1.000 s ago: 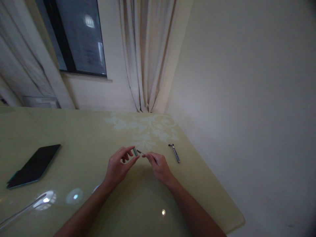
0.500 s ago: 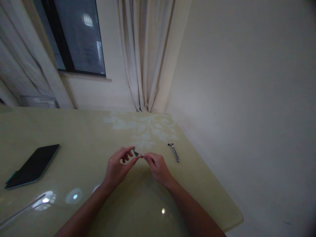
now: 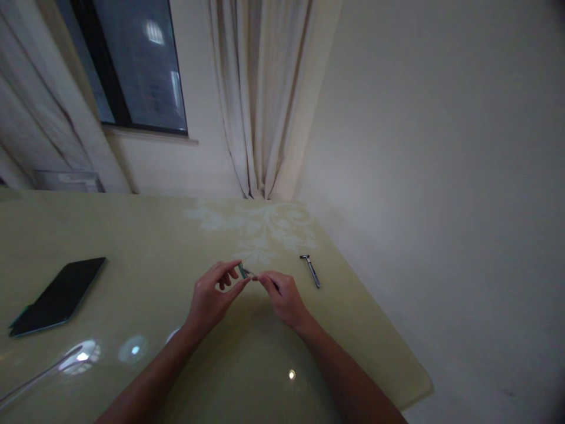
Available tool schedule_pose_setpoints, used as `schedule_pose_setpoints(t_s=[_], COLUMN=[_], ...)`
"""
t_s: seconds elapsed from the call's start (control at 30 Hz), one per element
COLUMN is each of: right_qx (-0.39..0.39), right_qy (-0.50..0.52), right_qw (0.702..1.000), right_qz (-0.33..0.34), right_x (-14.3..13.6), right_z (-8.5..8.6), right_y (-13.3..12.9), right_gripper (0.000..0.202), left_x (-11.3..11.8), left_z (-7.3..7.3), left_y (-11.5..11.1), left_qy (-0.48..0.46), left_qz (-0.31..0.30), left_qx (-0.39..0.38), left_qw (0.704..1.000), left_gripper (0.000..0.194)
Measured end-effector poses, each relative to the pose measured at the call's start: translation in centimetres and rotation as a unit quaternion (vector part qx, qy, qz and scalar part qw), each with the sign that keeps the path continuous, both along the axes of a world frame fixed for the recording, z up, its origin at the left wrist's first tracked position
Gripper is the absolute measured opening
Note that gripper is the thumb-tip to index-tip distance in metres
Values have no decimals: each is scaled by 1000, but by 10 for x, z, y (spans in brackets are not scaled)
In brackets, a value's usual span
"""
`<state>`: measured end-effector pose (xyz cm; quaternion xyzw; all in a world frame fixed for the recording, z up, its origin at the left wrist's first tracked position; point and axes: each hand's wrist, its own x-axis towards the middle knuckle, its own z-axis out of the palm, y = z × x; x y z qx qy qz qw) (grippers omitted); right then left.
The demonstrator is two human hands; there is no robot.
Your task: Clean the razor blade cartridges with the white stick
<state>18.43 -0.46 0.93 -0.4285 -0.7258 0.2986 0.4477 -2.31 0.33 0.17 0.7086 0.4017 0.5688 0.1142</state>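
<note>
Between the thumb and fingertips of my left hand (image 3: 213, 294) is the small green-edged head of a razor (image 3: 242, 271). A thin, pale neck runs from it to my right hand (image 3: 282, 297), whose thumb and fingers are closed around the handle. Most of that handle is hidden in the right hand; a dark bit shows beside the thumb. Both hands are close together above the table. A second razor (image 3: 312, 272), silver and dark, lies on the table just right of my right hand, its head pointing away from me.
A black flat case or tablet (image 3: 62, 294) lies on the glossy, pale green table (image 3: 145, 235) at left. A thin cable-like line (image 3: 35, 377) shows at the lower left. The table's right edge runs along the wall (image 3: 419, 206). Curtains (image 3: 260, 100) hang behind.
The green-edged razor head has turned slightly between my left fingers, so more of its flat side and of the neck shows. Both hands stay nearly in place.
</note>
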Motion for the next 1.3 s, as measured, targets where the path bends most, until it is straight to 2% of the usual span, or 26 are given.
schedule_pose_setpoints(t_s=[0.1, 0.23, 0.37, 0.47, 0.53, 0.7, 0.83, 0.97, 1.1, 1.23, 1.3], right_qx=[7, 0, 7, 2, -4, -9, -14, -5, 3, 13, 14], right_qy=[-10, 0, -6, -10, -5, -6, -8, -20, -18, -23, -32], right_qw=[1000, 1000, 1000, 1000, 1000, 1000, 1000, 1000, 1000, 1000, 999], right_qz=[12, -20, 15, -6, -18, 18, -12, 8, -23, 1, -9], right_x=[1, 3, 2, 3, 4, 4, 4, 3, 2, 2, 2], right_z=[1, 3, 3, 2, 2, 2, 3, 6, 7, 7, 7], right_y=[-1, -1, -2, -1, 0, -2, -1, -2, -2, -3, -3], right_gripper=[52, 50, 51, 52, 52, 49, 51, 52, 50, 46, 48], left_x=[0, 0, 0, 0, 0, -1, 0, 1, 1, 1, 0], left_z=[1, 3, 6, 6, 6, 3, 2, 1, -2, -3, -3], left_y=[-1, -2, -2, -3, -3, -2, -2, -3, -2, -1, -1], left_qy=[3, 1, -2, -6, -6, 0, 2, 5, 7, 11, 14], left_qz=[7, 8, 9, 14, 15, 15, 3, -11, -10, -17, -21], left_qx=[1, -3, 0, 7, 7, -6, -4, 3, -8, -12, -9], left_qw=[1000, 1000, 1000, 1000, 1000, 1000, 1000, 1000, 1000, 1000, 1000], left_gripper=[33, 32, 32, 32, 32, 34, 33, 35, 33, 33, 33])
